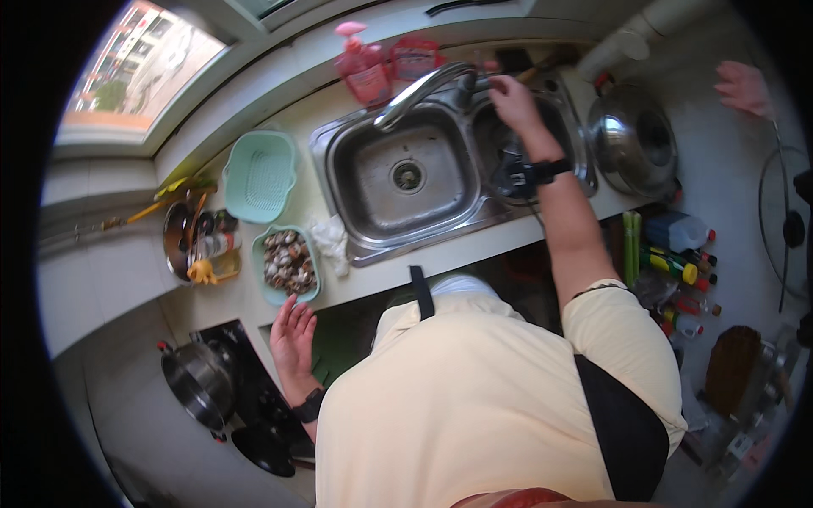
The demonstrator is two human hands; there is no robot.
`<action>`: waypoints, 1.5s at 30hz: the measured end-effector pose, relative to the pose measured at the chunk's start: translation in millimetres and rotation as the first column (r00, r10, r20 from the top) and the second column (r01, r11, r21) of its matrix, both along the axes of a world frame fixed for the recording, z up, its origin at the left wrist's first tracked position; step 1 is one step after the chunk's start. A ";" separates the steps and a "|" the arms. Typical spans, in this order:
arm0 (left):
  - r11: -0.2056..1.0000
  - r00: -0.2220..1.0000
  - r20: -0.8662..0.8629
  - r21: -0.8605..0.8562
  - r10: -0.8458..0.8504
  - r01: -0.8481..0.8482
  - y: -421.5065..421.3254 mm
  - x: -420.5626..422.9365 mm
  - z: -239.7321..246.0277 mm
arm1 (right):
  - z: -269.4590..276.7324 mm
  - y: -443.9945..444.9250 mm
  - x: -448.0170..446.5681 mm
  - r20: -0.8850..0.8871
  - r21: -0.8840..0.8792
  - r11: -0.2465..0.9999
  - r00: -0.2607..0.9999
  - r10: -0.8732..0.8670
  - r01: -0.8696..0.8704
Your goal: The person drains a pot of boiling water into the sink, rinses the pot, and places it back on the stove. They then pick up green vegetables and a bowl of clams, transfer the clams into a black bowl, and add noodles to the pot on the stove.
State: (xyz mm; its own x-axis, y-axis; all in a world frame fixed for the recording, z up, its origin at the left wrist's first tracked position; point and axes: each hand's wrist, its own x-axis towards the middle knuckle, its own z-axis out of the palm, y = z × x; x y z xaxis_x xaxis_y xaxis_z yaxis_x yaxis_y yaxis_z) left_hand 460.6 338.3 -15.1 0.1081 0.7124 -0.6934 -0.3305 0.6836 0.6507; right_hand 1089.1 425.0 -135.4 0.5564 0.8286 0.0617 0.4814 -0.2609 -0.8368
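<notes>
My right hand (513, 105) reaches over the smaller basin, its fingers closed at the handle (483, 84) of the chrome faucet (422, 95). The spout hangs over the larger steel sink basin (381, 203); no running water can be seen. My left hand (294, 336) is open, palm up and holding nothing, just below a light green plastic basket (317, 270) full of snail-like shells (289, 260). Behind it stands a similar green basket (260, 178) with nothing in it. A crumpled white plastic bag (330, 241) lies between the baskets and the sink.
A pink pump bottle (364, 70) and a pink pouch (413, 57) stand behind the sink. A lidded steel pot (635, 140) is at its right. At the lower left a steel pot (200, 381) sits by the black hob (248, 355). Bottles (679, 232) are at the right.
</notes>
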 end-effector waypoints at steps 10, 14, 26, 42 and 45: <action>0.996 0.989 -0.138 0.064 -0.047 0.056 28.6 -5.1 9.2 | -29.1 -167.3 6.6 -0.330 0.053 0.820 0.785 -0.524 0.569; 0.997 0.991 -0.121 0.042 -0.055 0.060 34.0 1.7 2.1 | -43.0 -277.4 122.7 -0.606 -0.020 0.405 0.311 -0.732 0.914; 0.984 0.954 -0.239 -0.028 -0.180 0.178 55.0 61.1 5.6 | -53.9 -416.6 334.1 -0.786 -0.320 0.157 -0.170 -0.595 0.934; 0.935 0.927 -0.158 0.049 -0.341 0.352 77.5 129.3 21.4 | 9.7 -397.3 190.0 -0.836 -0.005 0.303 0.162 -0.525 0.953; 0.926 0.923 -0.143 0.074 -0.357 0.370 79.8 130.0 23.3 | 34.5 -393.2 154.8 -0.865 -0.008 0.273 0.130 -0.485 0.962</action>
